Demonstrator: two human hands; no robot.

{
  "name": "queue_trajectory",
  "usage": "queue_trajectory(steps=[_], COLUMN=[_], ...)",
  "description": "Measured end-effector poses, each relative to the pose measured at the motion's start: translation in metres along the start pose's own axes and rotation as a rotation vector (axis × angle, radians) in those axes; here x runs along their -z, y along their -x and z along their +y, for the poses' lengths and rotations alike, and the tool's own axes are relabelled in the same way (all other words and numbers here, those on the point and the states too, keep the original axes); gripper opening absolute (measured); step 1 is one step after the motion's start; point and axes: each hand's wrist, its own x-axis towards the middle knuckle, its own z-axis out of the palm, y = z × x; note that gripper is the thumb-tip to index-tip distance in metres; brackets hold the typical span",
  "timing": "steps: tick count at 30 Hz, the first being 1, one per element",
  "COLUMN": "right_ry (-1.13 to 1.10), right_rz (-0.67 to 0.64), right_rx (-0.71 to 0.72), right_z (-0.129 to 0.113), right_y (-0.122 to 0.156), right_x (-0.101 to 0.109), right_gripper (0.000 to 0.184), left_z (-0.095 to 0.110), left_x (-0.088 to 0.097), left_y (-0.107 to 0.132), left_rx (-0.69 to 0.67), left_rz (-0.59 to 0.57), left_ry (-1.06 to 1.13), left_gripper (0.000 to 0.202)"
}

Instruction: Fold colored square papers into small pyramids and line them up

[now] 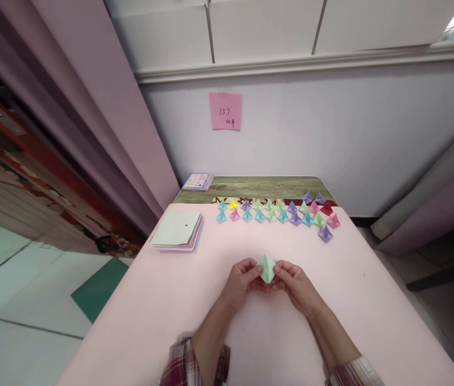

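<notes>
Over the pink tabletop (170,292), both hands (243,281) (297,287) pinch a pale green folded paper (267,269) from either side.

From my remote seat, I take this for a room in a home: mauve curtains (90,107) hang beyond the left and right edges of the table (259,186), with a red door (50,171) and pale floor tiles (29,343) on the left.

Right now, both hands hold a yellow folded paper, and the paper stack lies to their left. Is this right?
No: the head view shows the folded paper is pale green, not yellow. The left hand and right hand hold it, and the paper stack lies to their left.
</notes>
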Motion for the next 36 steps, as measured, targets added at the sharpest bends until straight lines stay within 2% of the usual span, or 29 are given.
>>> queue_trajectory(steps=[5,8,11,14,18,21,26,30,36], right_ry=[0.116,0.105,0.143,0.182,0.174,0.191,0.213,0.201,0.243], right_rz=[0.066,0.101,0.131,0.182,0.229,0.242,0.207,0.194,0.143], right_rx=[0.079,0.104,0.117,0.160,0.210,0.224,0.218,0.191,0.163], right_z=[0.005,0.008,0.011,0.014,0.017,0.015,0.010,0.008,0.004], right_y=[-0.004,-0.005,-0.006,-0.007,-0.007,-0.006,-0.004,-0.006,-0.005], right_x=[0.001,0.001,0.000,-0.004,-0.009,-0.011,-0.012,-0.008,-0.006], right_gripper=[0.029,0.039,0.046,0.046,0.044,0.043,0.038,0.043,0.036], left_z=[-0.002,-0.003,-0.005,-0.006,-0.006,-0.007,-0.007,-0.006,-0.004], left_x=[0.003,0.005,0.005,0.003,-0.001,-0.001,0.004,0.005,0.006], left_y=[-0.003,-0.005,-0.006,-0.006,-0.004,-0.004,-0.006,-0.006,-0.005], left_rx=[-0.123,-0.159,-0.226,-0.230,-0.155,-0.116,-0.080,-0.051,-0.025], left_rz=[0.089,0.136,0.202,0.244,0.167,0.166,0.140,0.069,0.038], left_ry=[-0.063,-0.091,-0.144,-0.146,-0.198,-0.273,-0.261,-0.292,-0.308], left_gripper=[0.030,0.042,0.043,0.044,0.032,0.029,0.029,0.027,0.028])
